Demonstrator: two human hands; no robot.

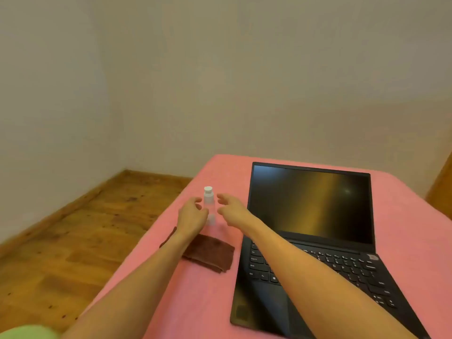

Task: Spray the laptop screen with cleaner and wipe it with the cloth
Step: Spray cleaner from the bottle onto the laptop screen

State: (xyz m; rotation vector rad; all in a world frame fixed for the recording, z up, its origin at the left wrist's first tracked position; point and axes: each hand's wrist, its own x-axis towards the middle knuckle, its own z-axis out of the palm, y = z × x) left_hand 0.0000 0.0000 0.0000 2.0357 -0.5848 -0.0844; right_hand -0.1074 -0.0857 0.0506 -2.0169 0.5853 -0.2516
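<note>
Readable only on the laptop keyboard (318,265): "Ctrl", "Fn", "Shift" and "CapsLk" on the left-edge keys, a window logo key beside "Fn", single letters such as "O" and "P" farther right. Bottle (208,204) label unreadable.

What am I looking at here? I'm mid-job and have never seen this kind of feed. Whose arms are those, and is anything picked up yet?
There is one picture, from a camera worn on a person's head, looking forward and down, so the two bare arms are the wearer's own. A pink cloth-covered surface carries an open black laptop with a dark screen, a small clear spray bottle with a white cap standing left of it, and a folded brown cloth nearer the camera. The left hand and right hand reach toward the bottle from either side, fingers loosely spread. Nothing looks gripped yet.
</note>
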